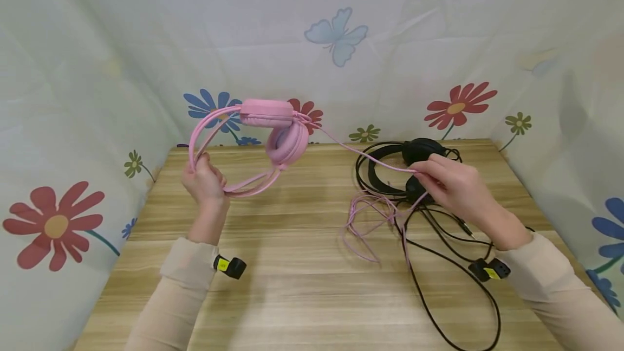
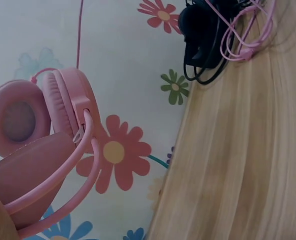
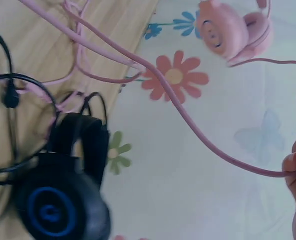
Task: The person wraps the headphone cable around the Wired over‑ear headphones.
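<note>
My left hand (image 1: 205,179) grips the headband of pink headphones (image 1: 265,112), holding them up over the left part of the table. Their two cushioned ear cups (image 2: 19,117) point away from the hand, toward the right in the head view. A pink cable (image 1: 358,151) runs from the cups across to my right hand (image 1: 453,186), which pinches it between thumb and fingertips. Past that pinch the cable drops into a loose tangle (image 1: 370,221) on the table. Beneath and behind the right hand lie black headphones (image 1: 421,150), partly hidden by it; a blue ring (image 3: 50,211) marks one cup.
A black cable (image 1: 434,313) loops over the right side of the wooden table (image 1: 292,286) toward its front, with a plug (image 1: 466,227) near the right hand. Pink strands overlap the black ones. A flowered cloth (image 1: 244,26) hangs round the back and both sides.
</note>
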The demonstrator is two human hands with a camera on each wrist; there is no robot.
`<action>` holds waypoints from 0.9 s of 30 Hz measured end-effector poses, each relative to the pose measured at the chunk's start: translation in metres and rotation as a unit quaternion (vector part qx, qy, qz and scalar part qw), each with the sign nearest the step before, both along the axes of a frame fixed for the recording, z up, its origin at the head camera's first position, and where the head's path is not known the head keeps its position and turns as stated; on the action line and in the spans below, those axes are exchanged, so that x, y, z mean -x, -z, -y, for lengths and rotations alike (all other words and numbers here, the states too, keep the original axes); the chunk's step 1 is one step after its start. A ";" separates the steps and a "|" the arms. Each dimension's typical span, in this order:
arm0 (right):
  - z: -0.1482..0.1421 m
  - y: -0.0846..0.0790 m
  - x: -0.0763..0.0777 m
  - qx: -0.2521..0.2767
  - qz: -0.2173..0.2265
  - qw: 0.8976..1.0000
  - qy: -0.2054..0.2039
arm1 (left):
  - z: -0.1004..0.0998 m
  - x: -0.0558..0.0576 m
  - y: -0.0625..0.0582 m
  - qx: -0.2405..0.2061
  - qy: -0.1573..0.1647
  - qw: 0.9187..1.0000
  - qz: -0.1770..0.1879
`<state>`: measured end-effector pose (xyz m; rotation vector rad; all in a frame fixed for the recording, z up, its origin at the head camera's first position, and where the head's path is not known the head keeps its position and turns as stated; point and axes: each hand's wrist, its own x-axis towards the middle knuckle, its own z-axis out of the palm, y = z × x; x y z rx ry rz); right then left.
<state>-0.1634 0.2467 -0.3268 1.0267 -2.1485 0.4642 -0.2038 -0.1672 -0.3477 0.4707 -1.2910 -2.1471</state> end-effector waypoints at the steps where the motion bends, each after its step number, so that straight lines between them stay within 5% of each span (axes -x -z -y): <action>1: 0.004 -0.004 0.000 -0.012 -0.022 1.000 -0.009 | -0.001 0.000 0.002 0.004 0.000 1.000 0.010; 6: 0.029 -0.024 0.004 -0.042 -0.105 0.992 -0.064 | -0.007 0.001 0.014 0.065 0.009 0.995 0.069; 12: 0.061 -0.042 0.004 -0.061 -0.142 0.982 -0.112 | -0.016 0.001 0.027 0.140 0.034 0.983 0.116; 20: 0.083 -0.056 0.007 -0.086 -0.186 0.971 -0.127 | -0.026 -0.001 0.033 0.209 0.077 0.966 0.129; 27: 0.093 -0.058 0.021 -0.117 -0.186 0.963 -0.158 | -0.035 -0.003 0.031 0.324 0.089 0.936 0.106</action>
